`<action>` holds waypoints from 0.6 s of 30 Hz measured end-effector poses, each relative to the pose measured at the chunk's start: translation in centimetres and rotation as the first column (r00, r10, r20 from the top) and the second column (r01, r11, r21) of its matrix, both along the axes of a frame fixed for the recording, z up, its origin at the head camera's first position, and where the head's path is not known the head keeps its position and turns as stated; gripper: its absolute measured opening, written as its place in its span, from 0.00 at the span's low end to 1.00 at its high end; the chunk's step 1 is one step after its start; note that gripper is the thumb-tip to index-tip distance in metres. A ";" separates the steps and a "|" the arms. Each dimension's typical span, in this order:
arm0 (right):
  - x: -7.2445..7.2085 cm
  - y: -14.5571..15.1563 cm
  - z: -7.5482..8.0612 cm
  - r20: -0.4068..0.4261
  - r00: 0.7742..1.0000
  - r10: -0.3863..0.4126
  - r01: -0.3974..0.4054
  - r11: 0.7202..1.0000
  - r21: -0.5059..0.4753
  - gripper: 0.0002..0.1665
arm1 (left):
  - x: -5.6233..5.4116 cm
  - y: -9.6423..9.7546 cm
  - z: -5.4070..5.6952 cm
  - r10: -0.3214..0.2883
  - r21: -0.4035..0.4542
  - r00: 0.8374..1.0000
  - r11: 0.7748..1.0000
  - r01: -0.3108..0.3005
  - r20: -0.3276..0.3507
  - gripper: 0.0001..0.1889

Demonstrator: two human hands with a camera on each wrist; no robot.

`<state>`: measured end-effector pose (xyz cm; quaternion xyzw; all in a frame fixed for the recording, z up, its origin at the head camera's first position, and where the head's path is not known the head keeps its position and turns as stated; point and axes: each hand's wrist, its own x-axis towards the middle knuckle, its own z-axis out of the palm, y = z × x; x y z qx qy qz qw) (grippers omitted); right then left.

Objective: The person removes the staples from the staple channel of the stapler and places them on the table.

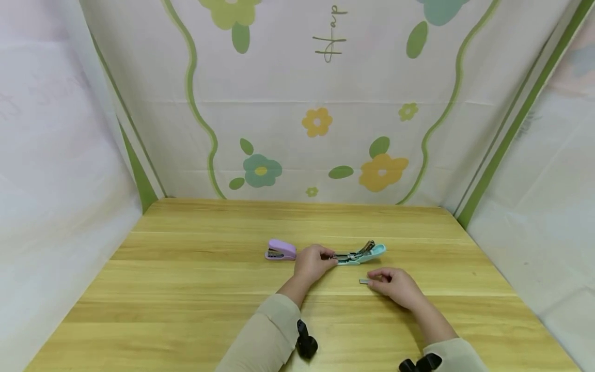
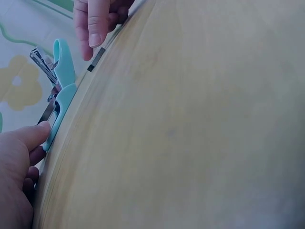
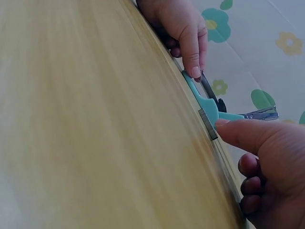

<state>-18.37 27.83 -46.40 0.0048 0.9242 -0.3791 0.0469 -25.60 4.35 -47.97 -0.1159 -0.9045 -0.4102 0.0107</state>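
A teal stapler (image 1: pixel 378 250) lies opened out on the wooden table, its metal magazine tilted up at the right end. My left hand (image 1: pixel 312 264) holds the stapler's left end, thumb on the near side. Just in front and to the right, my right hand (image 1: pixel 396 287) pinches a small grey strip of staples (image 1: pixel 364 281) near its thumb tip. The strip (image 3: pixel 208 124) shows beside the thumb in the right wrist view, apart from the stapler in the head view. Left of my left hand is a purple stapler (image 1: pixel 282 248), its jaws slightly apart.
The wooden table (image 1: pixel 186 289) reaches back to a white flowered cloth (image 1: pixel 279 77). More cloth panels (image 1: pixel 51 170) hang along both sides. Black wrist cameras (image 1: pixel 307 341) sit on both forearms.
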 end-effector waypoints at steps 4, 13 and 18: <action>-0.1 -0.1 0.2 -0.005 1.000 -0.015 0.015 0.999 -0.036 0.21 | 0.0 -0.1 -0.2 -0.009 0.038 1.000 0.999 0.009 0.000 0.14; -1.5 -2.1 1.5 -0.050 0.999 -0.004 0.000 0.997 -0.072 0.18 | 0.1 -1.4 0.2 -0.075 0.190 0.995 0.980 0.062 0.060 0.27; -2.5 -3.9 3.1 -0.106 0.992 0.063 -0.072 0.994 -0.084 0.19 | 0.7 -2.8 1.9 -0.133 0.259 0.989 0.959 0.112 0.067 0.28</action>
